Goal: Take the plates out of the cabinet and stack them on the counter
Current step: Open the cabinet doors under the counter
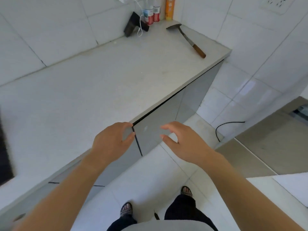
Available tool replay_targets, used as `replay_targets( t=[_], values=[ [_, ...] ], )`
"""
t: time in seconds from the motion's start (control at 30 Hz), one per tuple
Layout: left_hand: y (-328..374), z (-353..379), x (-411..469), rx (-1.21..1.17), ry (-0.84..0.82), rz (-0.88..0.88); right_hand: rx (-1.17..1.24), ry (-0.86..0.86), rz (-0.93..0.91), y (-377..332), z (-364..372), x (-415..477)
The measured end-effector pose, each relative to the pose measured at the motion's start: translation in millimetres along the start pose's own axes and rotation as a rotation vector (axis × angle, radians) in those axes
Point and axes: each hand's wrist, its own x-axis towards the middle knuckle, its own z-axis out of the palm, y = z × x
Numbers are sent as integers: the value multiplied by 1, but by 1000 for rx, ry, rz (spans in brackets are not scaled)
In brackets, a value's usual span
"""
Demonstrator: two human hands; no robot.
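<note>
Standing at a pale counter (100,80), a person pinches the upper corner of a grey cabinet door (131,150) with the left hand (110,140). The fingers curl over the door's top edge and the thumb sits on its front, right at the dark seam beside the neighbouring door (150,137). Whether the gripped door is ajar or fully closed cannot be told.

The right hand (183,144) hovers just right of the left, in front of the neighbouring door. It is relaxed and holds nothing, its fingers loosely bent and apart from the panel.

The plates cannot be seen, since whatever lies behind the two doors is hidden.

Well beyond the hands, at the counter's far end, a metal spatula (188,39) with a wooden handle lies flat near the front edge. Farther back, against the tiled wall, two clear bottles (148,15) with red labels stand beside an orange container (170,9). A black device (131,25) rests just left of them, with a white cable (141,27) trailing over it.

Far left of the left hand, a dark object (5,147) cuts into the frame, too blurred to identify. Beyond the right hand, a black cord (223,127) loops across the white floor tiles. Below both forearms, the person's feet in patterned sandals (126,209) stand on the floor.
</note>
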Motion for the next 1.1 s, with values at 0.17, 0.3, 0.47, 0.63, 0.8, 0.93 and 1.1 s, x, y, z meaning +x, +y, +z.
replay_targets(
  t=[0.17, 0.3, 0.47, 0.63, 0.8, 0.93, 1.1],
  values=[
    [33, 35, 13, -21, 36, -220, -31, -185, -153, 52, -28, 33],
    [39, 53, 18, -16, 113, -329, -86, -288, -203, 84, -28, 56],
    [36, 67, 4, 9, 101, -417, -95, -362, -247, 97, -15, 69],
    [29, 76, -1, 7, 111, -409, -107, -383, -292, 92, 1, 72],
    [16, 94, 12, 55, 198, -374, -97, -356, -356, 94, 28, 90],
    [-13, 136, 32, 80, 247, -351, -120, -310, -418, 117, 73, 124],
    [-46, 193, 60, 145, 348, -274, -150, -202, -494, 151, 129, 161]
  ],
)
